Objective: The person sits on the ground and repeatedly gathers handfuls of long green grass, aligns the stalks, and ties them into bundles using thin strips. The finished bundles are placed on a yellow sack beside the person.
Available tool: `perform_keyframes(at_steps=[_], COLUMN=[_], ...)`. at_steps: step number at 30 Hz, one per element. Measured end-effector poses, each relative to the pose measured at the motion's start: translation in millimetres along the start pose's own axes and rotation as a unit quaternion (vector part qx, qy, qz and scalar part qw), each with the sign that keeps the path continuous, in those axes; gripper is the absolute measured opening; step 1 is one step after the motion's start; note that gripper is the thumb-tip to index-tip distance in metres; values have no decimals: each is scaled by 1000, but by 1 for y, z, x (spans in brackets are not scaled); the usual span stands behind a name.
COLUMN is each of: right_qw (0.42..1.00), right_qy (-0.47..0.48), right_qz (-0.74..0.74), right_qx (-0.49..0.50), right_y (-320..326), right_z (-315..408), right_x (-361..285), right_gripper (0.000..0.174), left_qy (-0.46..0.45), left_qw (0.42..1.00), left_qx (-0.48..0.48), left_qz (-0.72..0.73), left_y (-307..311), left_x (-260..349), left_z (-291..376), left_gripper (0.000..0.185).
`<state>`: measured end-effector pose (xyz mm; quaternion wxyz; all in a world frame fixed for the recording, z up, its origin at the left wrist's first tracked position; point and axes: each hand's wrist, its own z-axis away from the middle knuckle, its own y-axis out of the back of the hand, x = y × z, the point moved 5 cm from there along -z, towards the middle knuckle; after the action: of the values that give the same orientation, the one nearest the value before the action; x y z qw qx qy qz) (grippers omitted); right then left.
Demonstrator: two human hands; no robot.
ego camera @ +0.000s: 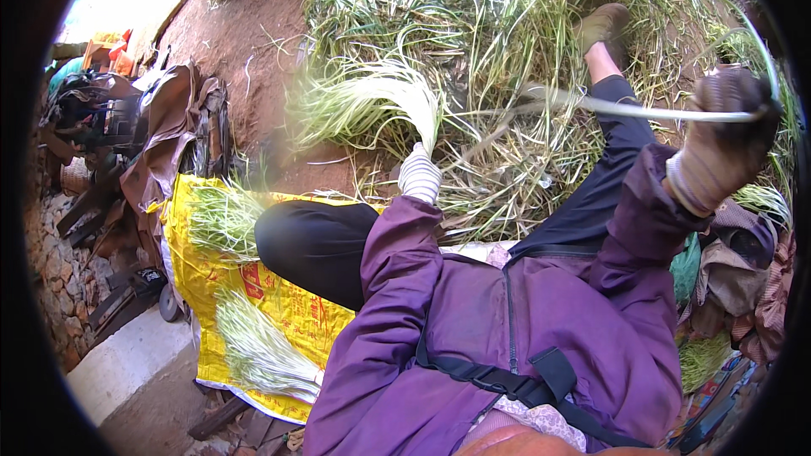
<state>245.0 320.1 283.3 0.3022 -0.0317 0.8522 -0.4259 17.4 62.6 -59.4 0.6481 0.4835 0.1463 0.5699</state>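
Observation:
My left hand (420,175), in a striped knit glove, grips the gathered end of a bundle of pale leafy stalks (405,101). The stalks fan out up and to the left, their green tips blurred. Raised at the right, my right hand (728,120) wears a similar glove with dark, soiled fingers. It is closed on a long whitish-green stalk (671,113) that stretches left toward the bundle and also curves up past the hand. A wide heap of loose green and straw-coloured stalks (494,31) covers the ground beyond my hands.
Beside my bent left leg, a yellow printed sack (291,310) bears a neat bundle of stalks (266,348) and another pile (222,221). Draped cloth and clutter (165,107) stand at the left. Crumpled cloths (735,259) lie at the right. My outstretched leg (595,158) crosses the heap.

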Motion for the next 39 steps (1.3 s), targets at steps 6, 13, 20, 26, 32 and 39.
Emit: perform_keyframes(at_steps=[6,13,20,26,32,39], right_qw=[993,926,894,918,820,361], right_qy=[-84,-116,-326,-310,-491,-483], right_qz=[-82,334,296,232,289,736], right_qx=[21,132,78,83,-52,-308], right_y=[10,62,50,58,96,178], right_z=[-8,37,49,48,145,243], right_x=[14,112,208,267,275,236], right_gripper=[26,23,29,26,31,27], left_qy=[-80,65,-19,-28,-50,-65], left_qw=[988,742,646,748,707,613], left_qx=[23,-148,-212,-190,-139,-91], left_qz=[128,651,733,635,691,782], left_y=[-7,24,46,49,68,86], left_x=[-6,-9,23,37,27,12], left_z=[-9,17,41,59,48,44], left_gripper=[42,22,34,28,19,18])
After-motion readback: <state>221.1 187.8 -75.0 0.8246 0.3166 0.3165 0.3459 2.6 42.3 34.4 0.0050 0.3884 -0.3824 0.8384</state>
